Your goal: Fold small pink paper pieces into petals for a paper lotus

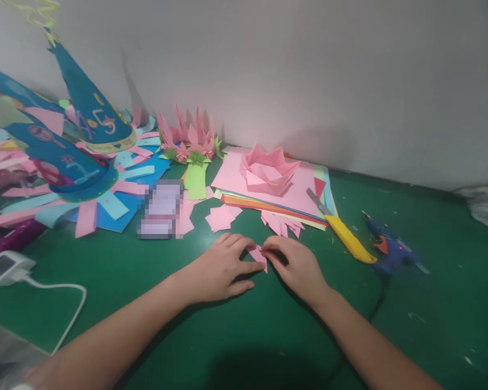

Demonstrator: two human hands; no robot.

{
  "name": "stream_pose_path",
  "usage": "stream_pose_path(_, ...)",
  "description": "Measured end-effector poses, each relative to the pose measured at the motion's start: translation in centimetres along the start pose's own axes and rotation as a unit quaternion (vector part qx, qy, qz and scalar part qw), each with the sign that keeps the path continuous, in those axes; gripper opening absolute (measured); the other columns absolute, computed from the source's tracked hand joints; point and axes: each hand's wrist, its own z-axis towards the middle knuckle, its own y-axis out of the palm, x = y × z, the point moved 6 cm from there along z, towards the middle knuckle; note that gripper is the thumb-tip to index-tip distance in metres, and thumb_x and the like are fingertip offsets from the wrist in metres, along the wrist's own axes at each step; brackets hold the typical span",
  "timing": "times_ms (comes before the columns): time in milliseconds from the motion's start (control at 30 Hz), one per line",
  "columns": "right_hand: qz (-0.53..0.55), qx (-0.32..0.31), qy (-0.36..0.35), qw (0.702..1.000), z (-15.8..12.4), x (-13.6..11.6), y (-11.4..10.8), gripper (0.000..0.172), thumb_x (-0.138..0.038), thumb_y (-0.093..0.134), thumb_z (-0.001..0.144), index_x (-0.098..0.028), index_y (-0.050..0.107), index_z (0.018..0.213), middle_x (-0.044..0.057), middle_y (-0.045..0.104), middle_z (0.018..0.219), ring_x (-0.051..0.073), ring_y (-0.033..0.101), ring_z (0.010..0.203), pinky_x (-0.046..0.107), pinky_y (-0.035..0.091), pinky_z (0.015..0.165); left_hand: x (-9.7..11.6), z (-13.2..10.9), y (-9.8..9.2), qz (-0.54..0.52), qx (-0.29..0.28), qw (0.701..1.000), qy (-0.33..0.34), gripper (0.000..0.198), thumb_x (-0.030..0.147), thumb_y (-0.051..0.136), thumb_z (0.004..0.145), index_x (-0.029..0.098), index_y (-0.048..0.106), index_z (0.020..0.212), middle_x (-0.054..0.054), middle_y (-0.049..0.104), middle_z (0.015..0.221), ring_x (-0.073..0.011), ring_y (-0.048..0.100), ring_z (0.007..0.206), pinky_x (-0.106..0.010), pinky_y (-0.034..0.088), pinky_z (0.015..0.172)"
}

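Note:
A small folded piece of pink paper [259, 258] lies low over the green table between my two hands. My left hand [223, 266] holds its left side, with the fingertips pressed on the paper and the lower fingers stretched out. On the other side, my right hand [296, 266] pinches the paper's upper right corner between thumb and fingers. Just beyond my hands are pink paper squares [222, 218] and a small heap of pink paper pieces [282, 223]. A pink folded paper flower [268, 169] rests on a stack of coloured sheets [309, 200].
To the right lie a yellow utility knife [352, 241], blade out, and a blue glue gun [396, 252] with a cord. A pixelated phone [160, 210], a pink paper crown [191, 132] and blue cone hats [91, 103] stand left. A white cable [83, 303] crosses the near left.

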Motion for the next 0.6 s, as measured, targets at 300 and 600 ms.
stream_pose_path(300,-0.033,-0.030,-0.017,0.999,0.10,-0.16,0.11,0.015,-0.019,0.043,0.091,-0.023,0.057,0.087,0.001,0.065,0.080,0.017,0.059,0.076,0.027,0.043,0.067,-0.01,0.21,-0.10,-0.009,-0.009,1.000,-0.006,0.032,0.034,0.055,0.086,0.025,0.058,0.116,-0.012,0.050,0.114,-0.0269,0.045,0.109,-0.045,0.037,0.092)
stream_pose_path(600,-0.049,-0.044,-0.032,0.997,0.11,-0.01,0.31,0.016,-0.019,0.041,0.093,-0.022,0.056,0.090,0.001,0.064,0.080,0.016,0.058,0.075,0.026,0.041,0.066,-0.13,0.08,0.09,-0.017,-0.012,1.000,-0.012,0.034,0.035,0.054,0.086,0.027,0.057,0.119,-0.011,0.049,0.115,-0.0263,0.044,0.110,-0.044,0.036,0.094)
